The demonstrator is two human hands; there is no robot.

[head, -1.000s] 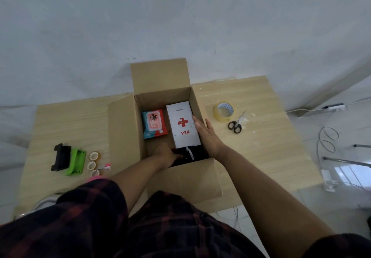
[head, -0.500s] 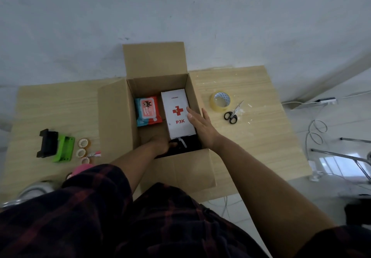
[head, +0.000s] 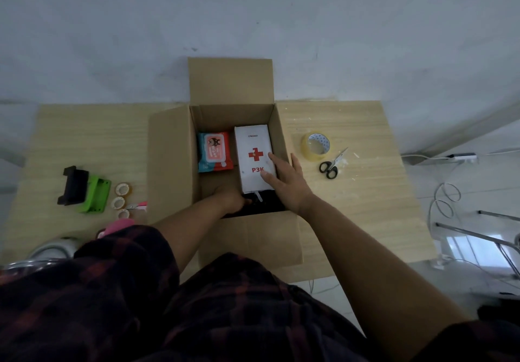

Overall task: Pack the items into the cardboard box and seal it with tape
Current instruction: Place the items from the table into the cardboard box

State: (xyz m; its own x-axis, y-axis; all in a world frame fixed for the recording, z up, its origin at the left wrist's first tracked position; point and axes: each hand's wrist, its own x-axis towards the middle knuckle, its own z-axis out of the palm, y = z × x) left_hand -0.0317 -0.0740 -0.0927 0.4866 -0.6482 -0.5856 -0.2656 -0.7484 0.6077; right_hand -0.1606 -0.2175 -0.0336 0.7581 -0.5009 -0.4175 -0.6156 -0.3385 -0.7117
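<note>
An open cardboard box [head: 168,164] stands mid-table with its flaps up. Inside lie a white first-aid box [head: 251,142] marked with a red cross and "P3K", a blue and red wipes pack [head: 214,152] to its left, and a black item [head: 270,205] at the near end. My right hand [head: 287,181] rests flat on the first-aid box's right side, fingers spread. Low in the box's near end, my left hand [head: 230,197] touches the black item; its fingers are partly hidden. A roll of clear tape [head: 315,146] lies on the table to the right of the box.
Black-handled scissors [head: 332,163] lie beside the tape. Left of the box sit a black holder [head: 73,185], a green holder [head: 95,197], three small tape rolls [head: 121,200] and a pink object [head: 118,225]. Cables [head: 444,195] run over the floor at right.
My right hand has slid a little further onto the first-aid box. My left hand stays low in the box on the black item. The camera view has shifted slightly.
</note>
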